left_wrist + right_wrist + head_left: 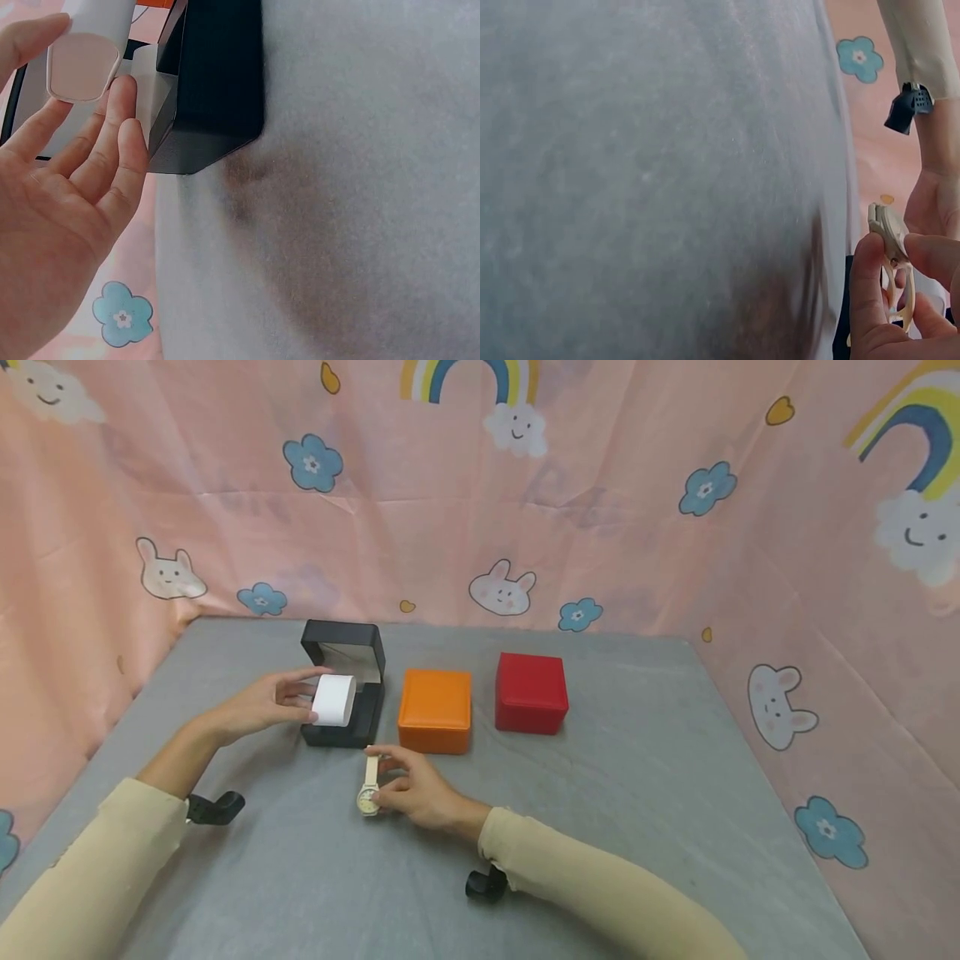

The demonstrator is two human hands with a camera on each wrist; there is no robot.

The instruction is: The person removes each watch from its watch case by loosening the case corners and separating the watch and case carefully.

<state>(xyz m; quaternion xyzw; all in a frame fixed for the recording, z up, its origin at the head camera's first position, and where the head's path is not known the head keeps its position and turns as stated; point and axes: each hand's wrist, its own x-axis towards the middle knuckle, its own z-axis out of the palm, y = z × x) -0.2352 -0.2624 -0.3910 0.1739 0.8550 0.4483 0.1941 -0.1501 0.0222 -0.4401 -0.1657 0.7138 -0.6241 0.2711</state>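
Note:
My left hand (262, 702) pinches a white watch cushion (334, 700) between thumb and fingers, over the front of an open black watch box (367, 718). In the left wrist view the cushion (84, 64) shows its flat end, with the thumb on one side and fingertips on the other. Nearer the front, my right hand (423, 792) grips a cream-strapped wristwatch (367, 802) with a round light dial. In the right wrist view, thumb and finger pinch the watch (889, 231) at its case, and its strap curves away below.
To the right of the black box stand a closed orange box (435, 700) and a closed red box (531, 693). All three are on a table with a grey cloth (637, 760). A pink patterned curtain (420, 527) hangs behind and at both sides.

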